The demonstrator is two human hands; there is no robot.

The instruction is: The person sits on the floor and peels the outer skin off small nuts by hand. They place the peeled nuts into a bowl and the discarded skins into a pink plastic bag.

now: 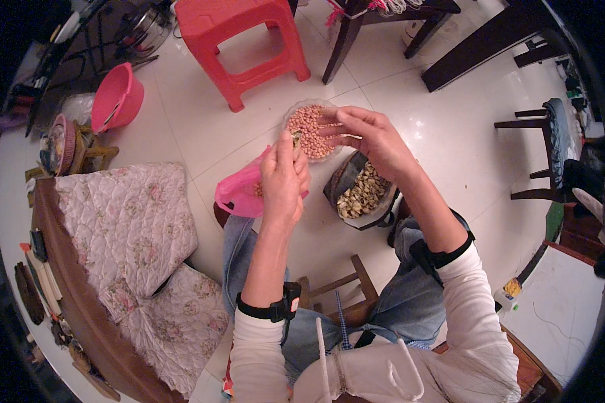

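Observation:
My left hand [285, 176] is closed around a few small greenish-brown pieces [296, 137], which look like peanut shells and show at the thumb tip. My right hand [365, 133] is spread, slightly blurred, above the right side of a clear scalloped bowl [288, 115]. Reddish kernels [307, 126], apparently shelled peanuts, fill the bowl. Behind my left hand lies a pink plastic bag [237, 189] with a few kernels showing in it. Below my right hand, a dark open bag [340, 179] holds many tan pods or shells [365, 194]; which of the two I cannot tell.
A red plastic stool [242, 75] stands beyond the bowl, beside dark wooden furniture legs [340, 50]. Left of me are a pink bucket [126, 98] and a quilted floral cover [136, 216]. At far right is a dark-legged stool with a blue cushion [555, 141].

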